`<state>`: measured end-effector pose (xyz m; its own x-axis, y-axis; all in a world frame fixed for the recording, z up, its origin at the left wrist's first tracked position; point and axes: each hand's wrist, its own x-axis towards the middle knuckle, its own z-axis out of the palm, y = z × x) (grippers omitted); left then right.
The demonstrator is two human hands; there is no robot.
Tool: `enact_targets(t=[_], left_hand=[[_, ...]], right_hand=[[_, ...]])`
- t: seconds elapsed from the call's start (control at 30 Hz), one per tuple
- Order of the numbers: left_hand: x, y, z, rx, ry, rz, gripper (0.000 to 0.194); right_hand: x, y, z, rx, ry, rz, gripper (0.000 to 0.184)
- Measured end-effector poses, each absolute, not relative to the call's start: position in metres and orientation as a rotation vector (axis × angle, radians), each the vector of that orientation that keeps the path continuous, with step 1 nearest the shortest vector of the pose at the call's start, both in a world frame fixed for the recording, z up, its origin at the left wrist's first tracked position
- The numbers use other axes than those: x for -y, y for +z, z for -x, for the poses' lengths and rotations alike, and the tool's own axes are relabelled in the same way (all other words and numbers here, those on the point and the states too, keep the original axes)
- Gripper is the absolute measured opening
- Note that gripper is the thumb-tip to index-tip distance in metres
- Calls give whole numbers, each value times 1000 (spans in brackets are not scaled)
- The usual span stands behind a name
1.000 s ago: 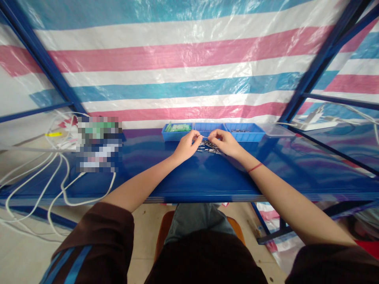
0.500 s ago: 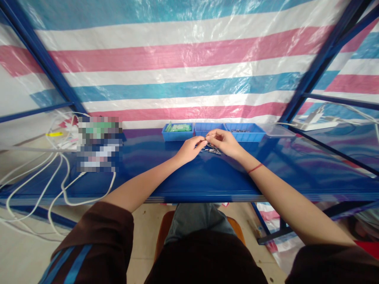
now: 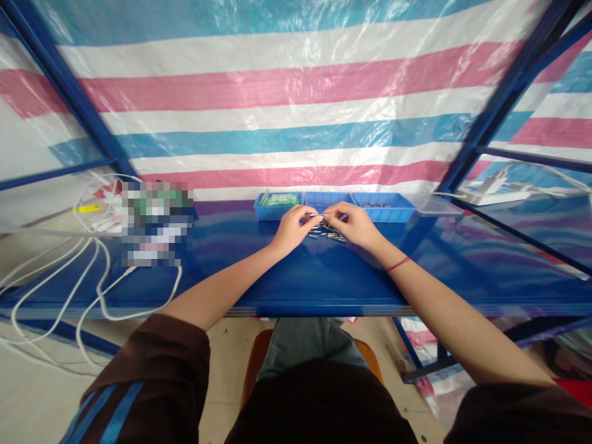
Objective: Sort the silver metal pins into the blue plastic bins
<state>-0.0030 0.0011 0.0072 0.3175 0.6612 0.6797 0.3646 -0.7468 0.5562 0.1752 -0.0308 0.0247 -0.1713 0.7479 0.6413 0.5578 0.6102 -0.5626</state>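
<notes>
A thin metal rod (image 3: 317, 214) lies level between my two hands. My left hand (image 3: 292, 229) is closed, with thumb and fingertips pinching its left end. At the right end, the thumb and fingers of my right hand (image 3: 352, 223) are also pinched. Just below the fingertips, a loose pile of short metal rods (image 3: 331, 232) lies on the blue tabletop (image 3: 296, 277). Part of the pile is hidden by my right hand. What exact kind of part the rods are is too small to tell.
Behind my hands stand blue bins: a left bin (image 3: 259, 213) with green packets, a middle bin (image 3: 319, 198), and a right bin (image 3: 398, 213) with small metal pieces. White cables (image 3: 99, 290) and a blurred-out patch (image 3: 157, 225) are on the left. A power strip (image 3: 494, 188) sits at right.
My left hand has shifted slightly left, and its fingers have curled more. The gap between my fingertips has widened, and the rod now shows between them. The bins have not moved.
</notes>
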Motion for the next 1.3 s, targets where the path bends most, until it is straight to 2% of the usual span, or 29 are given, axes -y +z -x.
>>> enact_targets(t=[0.17, 0.37, 0.53, 0.77, 0.93, 1.07, 1.2, 1.3], left_hand=[[-2, 3, 3, -922, 1279, -2435, 25], [-4, 2, 7, -1024, 1039, -2733, 22], [-4, 3, 10, -1168, 836, -2760, 23], [-4, 6, 12, -1026, 693, -2845, 18], [-6, 4, 12, -967, 694, -2906, 20], [-7, 4, 10, -942, 965, -2858, 20], [-3, 8, 7, -847, 1292, -2573, 11], [2, 12, 5, -829, 1376, -2389, 8]], right_hand=[[18, 18, -182, 1539, 469, 1185, 19], [12, 27, -204, 766, 684, 1214, 19], [16, 34, -211, 542, 827, 1236, 20], [20, 34, -197, 832, 791, 1154, 21], [20, 31, -193, 1176, 659, 1282, 22], [20, 22, -189, 1617, 576, 1266, 13], [23, 15, -179, 1888, 715, 1111, 28], [27, 17, -173, 1851, 774, 1047, 30]])
